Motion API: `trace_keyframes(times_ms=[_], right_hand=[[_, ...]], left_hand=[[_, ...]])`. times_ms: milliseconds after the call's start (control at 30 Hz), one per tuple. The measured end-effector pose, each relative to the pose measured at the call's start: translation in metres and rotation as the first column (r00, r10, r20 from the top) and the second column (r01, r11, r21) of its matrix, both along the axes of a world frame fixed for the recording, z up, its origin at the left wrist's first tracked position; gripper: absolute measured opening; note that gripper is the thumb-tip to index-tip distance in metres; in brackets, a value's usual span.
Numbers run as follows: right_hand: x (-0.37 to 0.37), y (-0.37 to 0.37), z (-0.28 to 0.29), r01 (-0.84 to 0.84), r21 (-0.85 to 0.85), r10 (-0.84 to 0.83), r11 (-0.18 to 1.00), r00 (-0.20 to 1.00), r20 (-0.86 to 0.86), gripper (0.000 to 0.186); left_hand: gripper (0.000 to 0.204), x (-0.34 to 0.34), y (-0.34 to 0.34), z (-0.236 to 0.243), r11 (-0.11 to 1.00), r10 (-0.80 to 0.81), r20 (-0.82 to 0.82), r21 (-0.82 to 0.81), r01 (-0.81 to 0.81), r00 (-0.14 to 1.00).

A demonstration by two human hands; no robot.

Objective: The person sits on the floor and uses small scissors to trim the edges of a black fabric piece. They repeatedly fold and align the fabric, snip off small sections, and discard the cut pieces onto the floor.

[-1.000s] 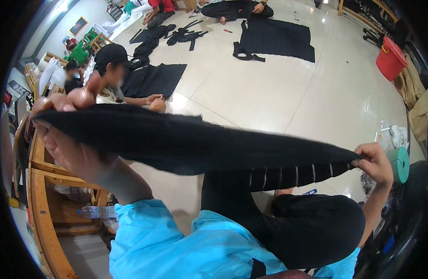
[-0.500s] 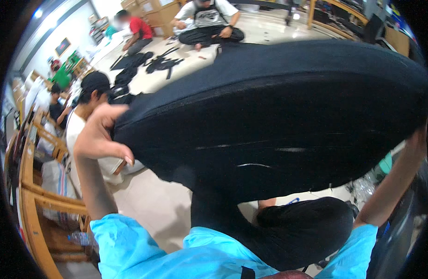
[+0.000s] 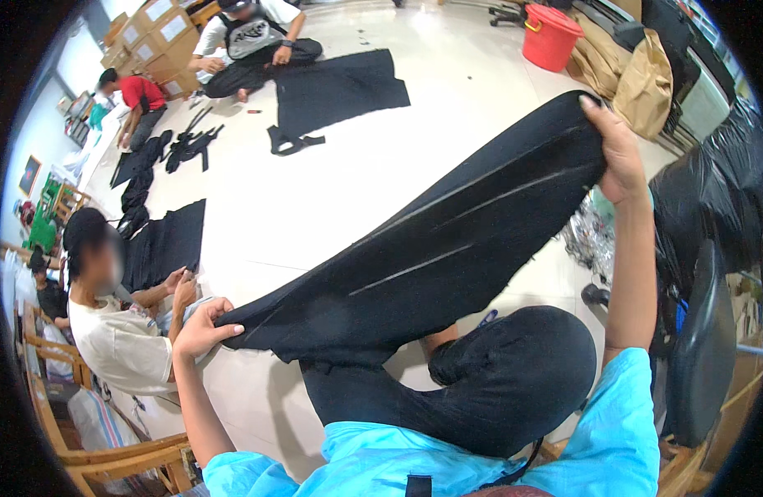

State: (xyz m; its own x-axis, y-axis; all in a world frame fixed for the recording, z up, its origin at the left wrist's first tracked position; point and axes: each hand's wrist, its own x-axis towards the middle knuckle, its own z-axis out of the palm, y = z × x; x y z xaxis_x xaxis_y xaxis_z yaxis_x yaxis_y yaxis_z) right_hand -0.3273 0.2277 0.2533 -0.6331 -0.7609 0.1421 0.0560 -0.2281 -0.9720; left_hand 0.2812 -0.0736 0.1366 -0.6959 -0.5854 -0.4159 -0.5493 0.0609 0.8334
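Observation:
A long piece of black fabric (image 3: 447, 228) is stretched between my hands on a slant, its right end higher and farther off. Pale chalk-like streaks run along its surface. At the lower left corner, my left hand (image 3: 204, 328) pinches the cloth between thumb and fingers. My right hand (image 3: 620, 157) grips the upper right end, the thumb on the near face and the other fingers partly hidden. The cloth hangs over my bent legs in black trousers (image 3: 522, 389).
Co-workers sit on the pale floor (image 3: 257, 207), one in a white shirt (image 3: 116, 348) close on my left. Black cloth pieces (image 3: 336, 91) lie ahead. A red bucket (image 3: 552, 40), brown sacks (image 3: 642, 87) and black plastic (image 3: 712, 190) stand right; a wooden frame (image 3: 125, 464) is lower left.
The fabric has swung from broad and raised across my view to a taut slanted strip. My left hand came lower, and my right hand moved inward. My view turned right, showing the bucket.

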Motion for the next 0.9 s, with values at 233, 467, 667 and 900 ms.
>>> trace_keyframes(times_ms=[233, 467, 667, 900], right_hand=[[0.025, -0.019, -0.076, -0.167, 0.17, 0.145, 0.971, 0.98, 0.137, 0.031], [0.065, -0.054, -0.147, -0.464, 0.248, 0.405, 0.851, 0.879, 0.253, 0.032], [0.111, -0.077, -0.189, -0.424, 0.306, 0.394, 0.852, 0.905, 0.158, 0.038], [0.137, -0.066, -0.223, -0.192, 0.207, 0.119, 0.959, 0.94, 0.319, 0.026]], left_hand=[[0.016, -0.012, -0.027, -0.083, 0.902, 0.416, -0.302, 0.02, -0.431, 0.858], [0.059, -0.094, -0.049, -0.128, 0.509, 0.274, -0.016, -0.846, -0.159, 0.962], [0.064, -0.311, 0.052, -0.085, 0.888, -0.322, -0.375, -0.439, 0.139, 0.869], [0.024, -0.345, 0.071, -0.116, 0.971, -0.038, -0.485, 0.188, 0.147, 0.874]])
